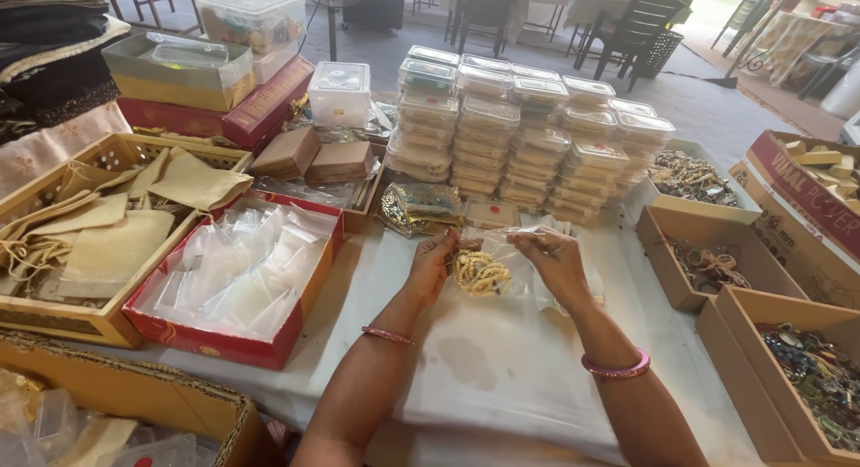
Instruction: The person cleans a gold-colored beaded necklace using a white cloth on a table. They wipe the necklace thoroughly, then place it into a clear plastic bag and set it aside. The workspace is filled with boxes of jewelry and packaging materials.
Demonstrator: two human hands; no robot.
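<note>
A clear plastic bag (pixel 506 261) holding a cream bead bracelet (pixel 481 273) hangs just above the middle of the white tabletop (pixel 502 368). The left hand (pixel 433 263) pinches the bag's left edge; the right hand (pixel 555 261) grips its right edge. A red box (pixel 210 342) of empty bags sits toward the left edge; stacked clear containers (pixel 528 140) stand at the far edge.

A jewellery packing workspace: around the white-covered table (pixel 502 359) stand stacked clear plastic boxes (pixel 528 136), a red box of plastic pouches (pixel 237 274) and cardboard trays of trinkets (pixel 708 261).
</note>
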